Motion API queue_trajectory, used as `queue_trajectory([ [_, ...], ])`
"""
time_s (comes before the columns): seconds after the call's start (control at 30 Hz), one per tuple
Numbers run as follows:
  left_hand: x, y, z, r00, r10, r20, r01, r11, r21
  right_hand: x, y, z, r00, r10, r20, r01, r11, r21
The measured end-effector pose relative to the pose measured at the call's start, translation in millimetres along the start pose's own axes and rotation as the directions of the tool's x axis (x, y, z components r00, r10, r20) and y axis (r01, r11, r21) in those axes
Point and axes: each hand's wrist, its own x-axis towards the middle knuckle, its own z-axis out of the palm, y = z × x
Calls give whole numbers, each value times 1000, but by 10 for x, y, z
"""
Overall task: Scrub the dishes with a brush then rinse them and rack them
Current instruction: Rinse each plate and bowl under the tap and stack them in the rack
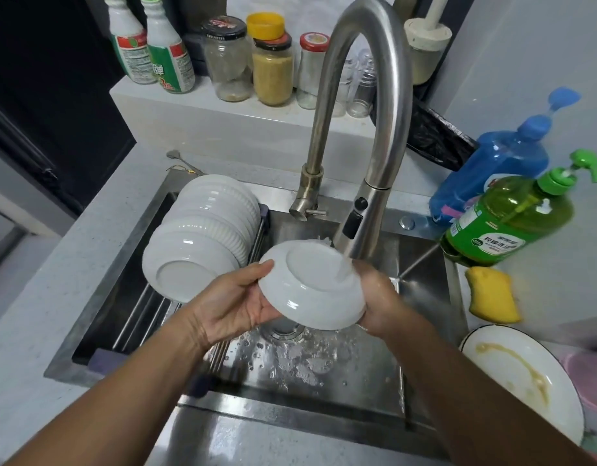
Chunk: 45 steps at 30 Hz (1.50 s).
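Holding a small white dish [310, 287] bottom-up over the sink [324, 361], both hands grip it by the rim: the left hand [236, 302] curls round its left edge with the thumb lying on the upturned base side, and the right hand [379, 297] clasps the right edge, its fingers mostly hidden behind the dish. Water [344, 267] runs from the faucet [357, 129] just above the right hand and lands on the dish's underside near that hand. Beside the left hand, a stack of white ribbed bowls [203, 237] lies tipped on its side on a roll-up rack [149, 317] that spans the sink's left part. Below the hands the sink floor is wet, with suds around the drain [283, 327]. Off to the right of the right hand, on the surface [542, 280], lie a yellow sponge [492, 295] and a white plate [522, 378] smeared with brownish residue; beyond them stand a green soap bottle [512, 216] and a blue bottle [495, 163]. Farther back from the hands, a ledge [206, 109] carries jars [271, 68] and two white bottles [149, 45].
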Motion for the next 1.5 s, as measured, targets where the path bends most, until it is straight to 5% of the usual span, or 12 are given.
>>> queue_trajectory([
  [0.13,63,-291,253,985,155,72,-155,988,2,-29,168,127,999,-35,-21,39,973,227],
  [0.27,117,-626,354,966,255,-30,-254,967,26,-90,253,176,996,-42,-75,61,964,260],
  [0.4,47,-422,259,989,140,48,-148,928,343,61,-8,64,991,-104,-87,93,988,-123],
  [0.53,74,-401,367,999,-36,37,2,742,671,-36,-332,291,984,-179,-2,162,896,-414],
  [0.6,126,-453,434,999,-48,-7,39,711,702,-47,-303,471,990,-129,50,132,773,-621],
  [0.73,184,-464,453,997,-25,-78,71,736,673,-328,-225,777,945,-260,197,291,399,-869],
  [0.87,127,-377,306,998,-54,10,40,836,547,-182,-387,733,987,-113,118,163,657,-736],
  [1.03,12,-334,148,995,20,93,-34,987,157,-154,-488,210,996,-51,-69,-1,798,-603],
  [1.2,158,-345,-88,997,73,-18,-74,996,-40,-181,-221,70,990,54,127,-50,998,-39],
  [1.3,322,-386,-68,964,149,-221,-116,981,155,-198,-72,78,994,-12,112,-11,979,205],
  [1.4,510,-428,-14,848,397,-350,-66,735,675,-237,67,144,997,-52,-60,64,973,220],
  [1.5,693,-560,25,819,548,-167,124,116,985,-268,155,212,985,-73,-156,104,974,201],
])
